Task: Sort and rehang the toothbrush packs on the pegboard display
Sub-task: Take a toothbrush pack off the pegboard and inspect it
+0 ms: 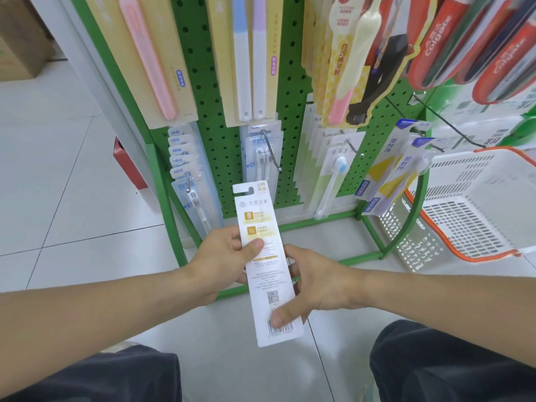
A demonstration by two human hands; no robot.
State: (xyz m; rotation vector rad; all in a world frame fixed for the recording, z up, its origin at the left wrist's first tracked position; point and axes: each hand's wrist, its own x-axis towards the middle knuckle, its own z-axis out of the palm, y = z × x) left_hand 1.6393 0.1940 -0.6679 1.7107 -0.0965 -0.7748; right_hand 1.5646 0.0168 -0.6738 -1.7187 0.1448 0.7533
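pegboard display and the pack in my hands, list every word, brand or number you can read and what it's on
"Colgate": red packs, top right of the pegboard.
"NEW": clear packs, lower left peg.
"FROG": blue and yellow packs, lower right.
White pack held by left hand and right hand: Chinese print, QR code and barcode digits, too small to read.
Chinese labels on the other hanging packs: too blurred to read.

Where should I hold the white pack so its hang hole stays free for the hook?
Hold the white pack at its lower half, from the long edges, as the left hand and right hand do now. The flat card is upright, hang hole on top and uncovered.
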